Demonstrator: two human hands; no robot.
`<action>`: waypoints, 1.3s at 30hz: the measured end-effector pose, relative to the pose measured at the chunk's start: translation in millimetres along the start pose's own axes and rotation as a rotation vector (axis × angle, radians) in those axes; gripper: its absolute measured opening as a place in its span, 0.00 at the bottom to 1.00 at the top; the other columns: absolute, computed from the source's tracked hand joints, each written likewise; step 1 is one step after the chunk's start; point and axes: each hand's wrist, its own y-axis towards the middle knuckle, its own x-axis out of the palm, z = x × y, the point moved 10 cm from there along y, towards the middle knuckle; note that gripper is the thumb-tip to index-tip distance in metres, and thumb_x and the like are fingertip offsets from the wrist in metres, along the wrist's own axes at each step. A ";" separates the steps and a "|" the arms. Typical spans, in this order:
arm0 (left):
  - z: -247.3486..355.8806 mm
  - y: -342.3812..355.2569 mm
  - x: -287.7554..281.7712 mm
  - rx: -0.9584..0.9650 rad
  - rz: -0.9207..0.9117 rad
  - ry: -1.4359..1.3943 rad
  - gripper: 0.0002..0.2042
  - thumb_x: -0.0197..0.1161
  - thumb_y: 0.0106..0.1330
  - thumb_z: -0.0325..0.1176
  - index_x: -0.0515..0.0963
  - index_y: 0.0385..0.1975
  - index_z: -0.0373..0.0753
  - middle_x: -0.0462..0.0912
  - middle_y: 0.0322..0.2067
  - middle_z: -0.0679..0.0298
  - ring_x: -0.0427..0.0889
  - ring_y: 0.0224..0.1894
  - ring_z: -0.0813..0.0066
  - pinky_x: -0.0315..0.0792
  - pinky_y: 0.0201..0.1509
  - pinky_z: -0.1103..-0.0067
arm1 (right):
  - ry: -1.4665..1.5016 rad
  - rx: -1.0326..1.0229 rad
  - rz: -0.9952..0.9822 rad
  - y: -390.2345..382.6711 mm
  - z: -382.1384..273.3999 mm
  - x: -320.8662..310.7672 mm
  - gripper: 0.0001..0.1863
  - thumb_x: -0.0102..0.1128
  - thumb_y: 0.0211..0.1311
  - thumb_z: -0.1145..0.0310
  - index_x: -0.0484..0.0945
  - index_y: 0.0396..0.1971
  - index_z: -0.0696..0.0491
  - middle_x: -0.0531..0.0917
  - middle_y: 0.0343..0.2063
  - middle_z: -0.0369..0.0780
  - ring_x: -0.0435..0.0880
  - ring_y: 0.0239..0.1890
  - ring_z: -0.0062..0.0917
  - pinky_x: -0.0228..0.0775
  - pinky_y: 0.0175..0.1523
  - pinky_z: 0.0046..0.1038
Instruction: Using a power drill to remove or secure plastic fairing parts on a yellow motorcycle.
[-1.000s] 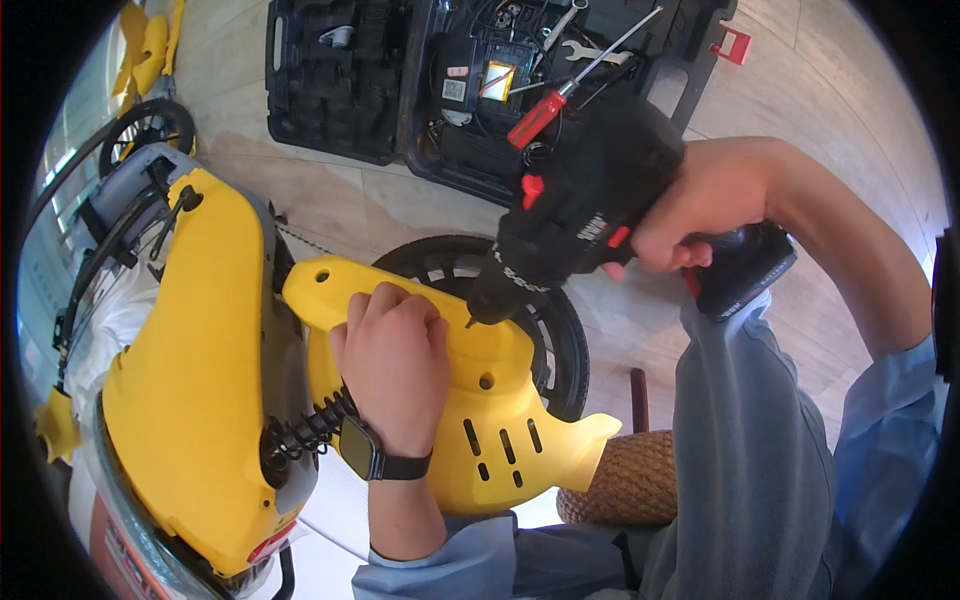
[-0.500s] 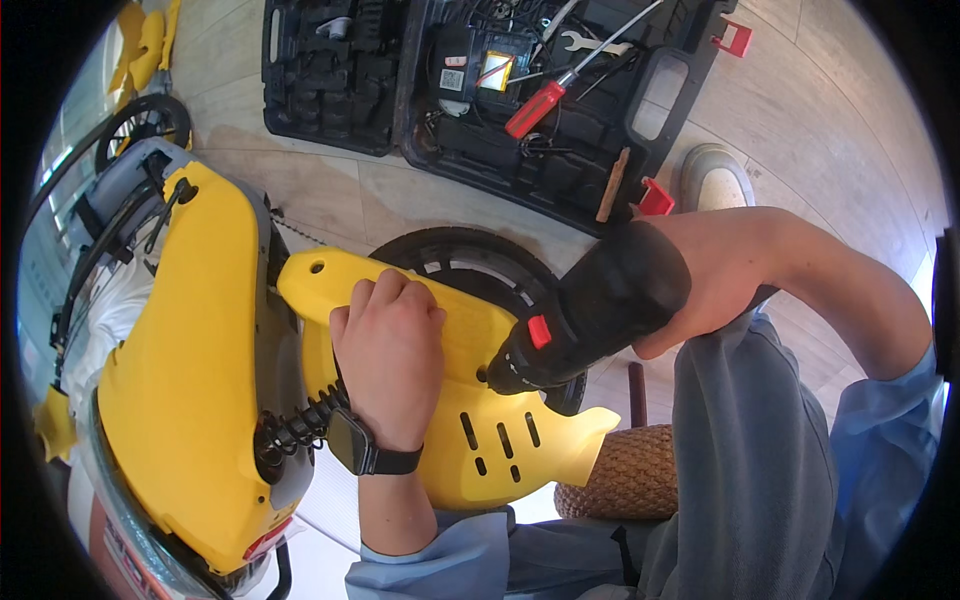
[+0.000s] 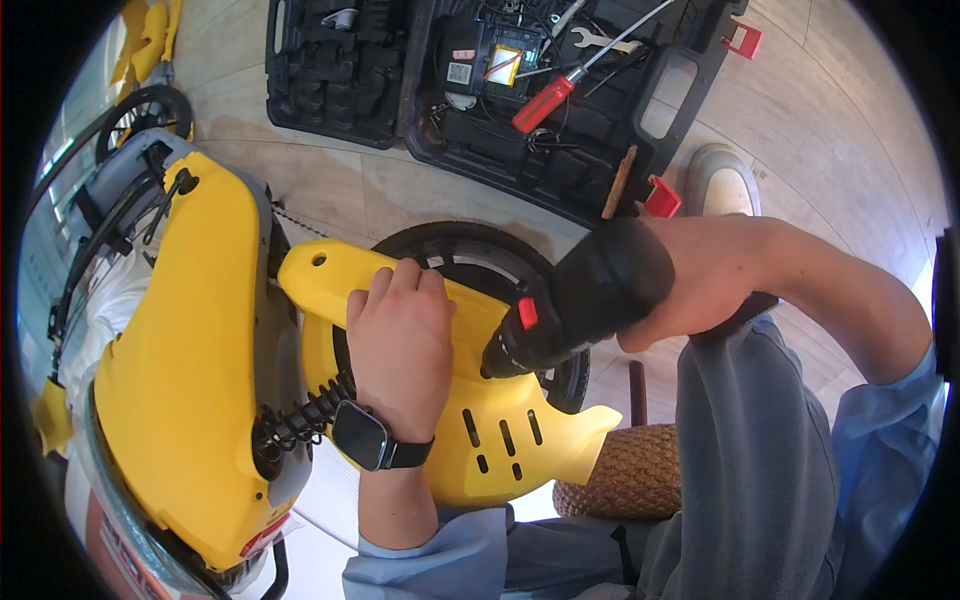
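Note:
My right hand (image 3: 700,275) is wrapped around the grip of a black cordless drill (image 3: 590,290) with a red switch. The drill's nose points down at the yellow plastic cover (image 3: 480,390); whether the tip sits in a hole cannot be made out. My left hand (image 3: 400,335), a dark watch on its wrist, has its fingers curled over the cover's far edge. Several slots run through the cover, which lies over a black-tyred wheel (image 3: 470,240). Beside my left wrist a black coil spring (image 3: 305,415) joins the cover's side to the yellow vehicle body (image 3: 185,370).
Beyond the wheel, an open black tool case (image 3: 505,165) lies on the floor, holding a red-handled screwdriver (image 3: 545,105) and an open-end wrench (image 3: 605,40). A shoe (image 3: 720,185) stands right of it. A woven brown seat (image 3: 620,475) is near my leg.
The drill has tilted a little and shifted slightly left with my right hand. My left hand has slid slightly right along the cover. The view has shifted a little.

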 end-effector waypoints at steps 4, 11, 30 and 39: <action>-7.5 -3.5 -2.2 -0.015 -0.037 -0.060 0.05 0.66 0.59 0.30 0.80 0.32 0.37 0.79 0.34 0.62 0.78 0.42 0.63 0.69 0.47 0.69 | -0.002 0.108 -0.113 -0.9 -0.7 5.5 0.20 0.63 0.55 0.63 0.79 0.47 0.55 0.84 0.38 0.47 0.81 0.42 0.36 0.72 0.50 0.37; -3.2 -20.0 -10.2 0.068 0.040 -0.231 0.06 0.63 0.59 0.26 0.82 0.36 0.35 0.81 0.38 0.60 0.78 0.45 0.60 0.71 0.51 0.68 | -0.008 0.011 -0.093 5.0 -2.6 5.8 0.17 0.63 0.54 0.64 0.80 0.43 0.54 0.84 0.33 0.43 0.80 0.36 0.32 0.73 0.44 0.34; 31.4 -146.2 29.7 -0.032 -0.148 -0.183 0.23 0.64 0.61 0.50 0.80 0.55 0.48 0.69 0.65 0.51 0.64 0.70 0.46 0.53 0.71 0.47 | -0.139 0.196 -0.038 -6.6 11.2 0.5 0.15 0.63 0.50 0.66 0.80 0.39 0.53 0.80 0.25 0.39 0.77 0.27 0.25 0.69 0.35 0.29; 26.4 -156.7 29.7 -0.021 -0.143 -0.121 0.23 0.58 0.67 0.53 0.77 0.58 0.50 0.71 0.64 0.50 0.67 0.68 0.46 0.58 0.67 0.50 | 0.175 0.168 -0.102 11.9 20.3 21.1 0.13 0.58 0.50 0.73 0.82 0.37 0.54 0.82 0.27 0.40 0.80 0.30 0.27 0.71 0.34 0.28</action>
